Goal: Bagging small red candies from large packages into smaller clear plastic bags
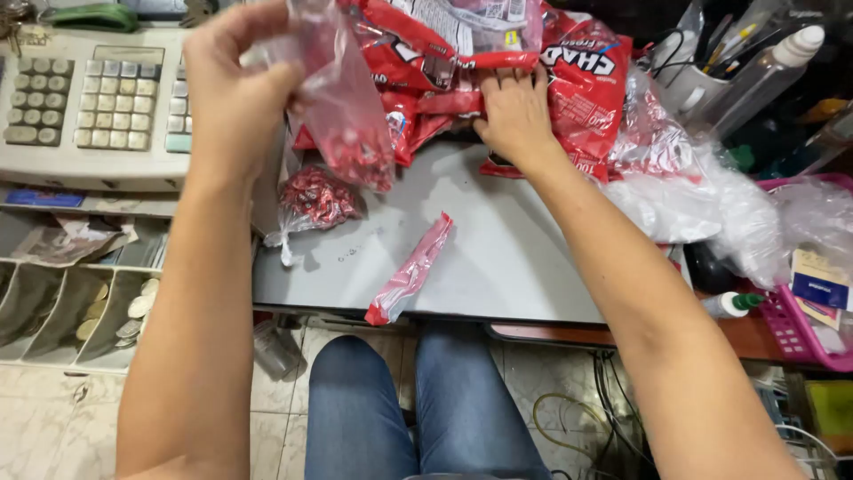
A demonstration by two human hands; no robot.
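The left hand (235,93) pinches a small clear plastic bag of red sweets (342,107), lifted above the grey tabletop (498,258). The right hand (515,111) lies flat, grip spread wide, on a large red plastic sweet bag (577,80) at the tabletop's far edge.

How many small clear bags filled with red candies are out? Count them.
3: one held up in the left hand, one knotted on the grey tabletop, one long narrow one near the front edge. More may hide under the big red bags.
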